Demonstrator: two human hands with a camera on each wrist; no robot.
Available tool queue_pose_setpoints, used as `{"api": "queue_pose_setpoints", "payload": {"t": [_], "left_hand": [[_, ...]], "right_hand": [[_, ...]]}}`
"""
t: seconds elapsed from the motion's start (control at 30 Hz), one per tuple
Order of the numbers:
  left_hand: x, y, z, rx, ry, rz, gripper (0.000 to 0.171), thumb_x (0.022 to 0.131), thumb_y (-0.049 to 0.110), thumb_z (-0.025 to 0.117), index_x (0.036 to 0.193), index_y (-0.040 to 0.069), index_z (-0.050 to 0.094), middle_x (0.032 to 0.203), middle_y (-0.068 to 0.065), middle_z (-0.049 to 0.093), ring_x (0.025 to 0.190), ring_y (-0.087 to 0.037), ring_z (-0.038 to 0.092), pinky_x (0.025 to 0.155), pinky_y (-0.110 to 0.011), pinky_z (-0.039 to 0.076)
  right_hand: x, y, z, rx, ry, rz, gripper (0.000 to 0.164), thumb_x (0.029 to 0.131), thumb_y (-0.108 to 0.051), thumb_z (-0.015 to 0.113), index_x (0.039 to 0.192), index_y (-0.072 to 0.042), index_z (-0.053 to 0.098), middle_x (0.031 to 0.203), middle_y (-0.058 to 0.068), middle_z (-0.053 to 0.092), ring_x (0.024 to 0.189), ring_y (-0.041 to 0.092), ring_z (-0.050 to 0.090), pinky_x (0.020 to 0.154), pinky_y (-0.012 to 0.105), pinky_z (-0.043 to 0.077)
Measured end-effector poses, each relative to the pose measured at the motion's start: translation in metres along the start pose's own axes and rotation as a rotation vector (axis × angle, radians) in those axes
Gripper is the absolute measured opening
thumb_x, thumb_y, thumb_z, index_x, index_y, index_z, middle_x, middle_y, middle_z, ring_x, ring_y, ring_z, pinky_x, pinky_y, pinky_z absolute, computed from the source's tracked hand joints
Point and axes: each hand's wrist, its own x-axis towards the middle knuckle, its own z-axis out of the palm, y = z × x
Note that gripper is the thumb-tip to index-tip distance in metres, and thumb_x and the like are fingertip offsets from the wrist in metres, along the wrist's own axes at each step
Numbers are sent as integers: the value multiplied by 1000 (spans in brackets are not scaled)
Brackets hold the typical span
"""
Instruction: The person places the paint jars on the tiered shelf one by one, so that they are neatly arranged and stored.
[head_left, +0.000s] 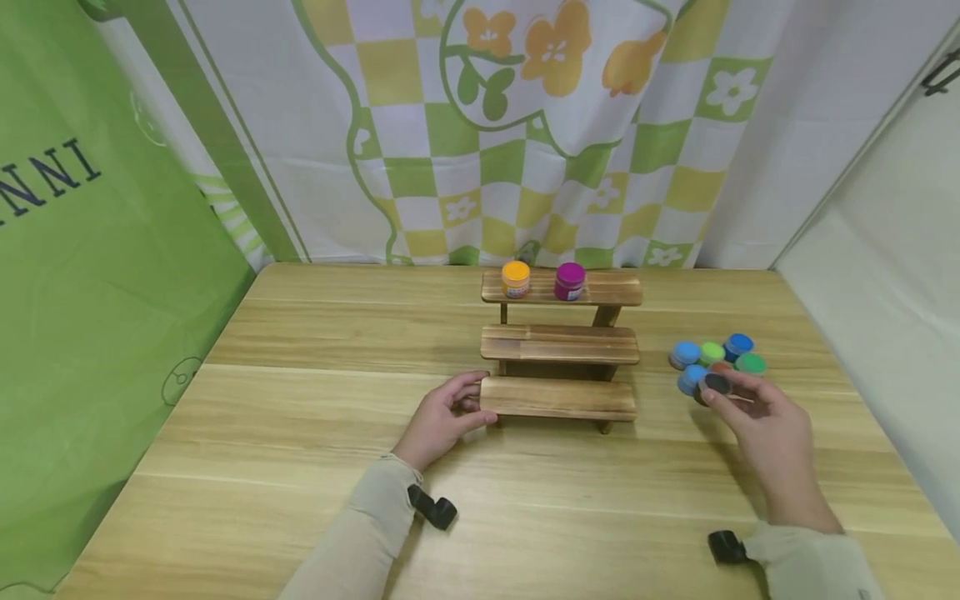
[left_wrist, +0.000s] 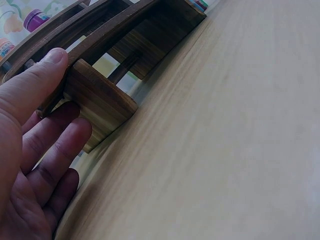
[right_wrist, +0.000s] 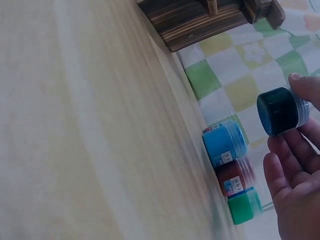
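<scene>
A three-tier wooden display stand stands on the table. My left hand holds the left end of its lowest step, thumb at the front edge and fingers around the end. Between the thumb and fingers of my right hand is a small dark paint jar, raised off the table. Just beyond it cluster several paint jars, among them a light blue jar, a lime jar, a dark blue jar, a green jar and a red-brown jar.
An orange paint jar and a purple paint jar sit on the stand's top step. Behind the wooden table hangs a checked curtain. Green fabric borders the left side, a pale wall the right.
</scene>
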Motion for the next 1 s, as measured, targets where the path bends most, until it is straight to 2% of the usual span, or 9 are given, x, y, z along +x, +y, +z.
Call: {"api": "queue_pose_setpoints", "payload": {"t": [0.3, 0.5, 0.8, 1.0], "left_hand": [[-1, 1, 0, -11, -13, -2, 65, 85, 23, 82, 143, 16, 55, 122, -5, 67, 99, -18, 64, 85, -32, 55], [-2, 2, 0, -6, -13, -2, 65, 85, 23, 82, 143, 16, 55, 122, -5, 67, 99, -18, 64, 86, -32, 55], [-2, 1, 0, 14, -5, 4, 64, 84, 24, 82, 142, 16, 55, 119, -3, 67, 100, -17, 63, 86, -32, 54], [-1, 2, 0, 29, 0, 9, 64, 84, 22, 83, 141, 14, 56, 116, -3, 67, 98, -17, 63, 85, -33, 53]], "right_hand": [[2, -14, 3, -81, -17, -9, 57, 90, -36, 77, 134, -4, 61, 104, -24, 59, 91, -9, 58, 71, 8, 50], [3, -22, 8, -94, -28, -27, 59, 90, -38, 76, 134, -1, 60, 113, -10, 59, 92, -9, 56, 73, 7, 49], [7, -33, 15, -73, -35, -113, 54, 91, -34, 76, 131, -1, 62, 109, -16, 60, 95, -5, 58, 78, 6, 47], [11, -45, 17, -73, -37, -130, 54, 90, -35, 77, 131, -2, 63, 105, -17, 61, 92, -3, 59, 76, 6, 47]]}}
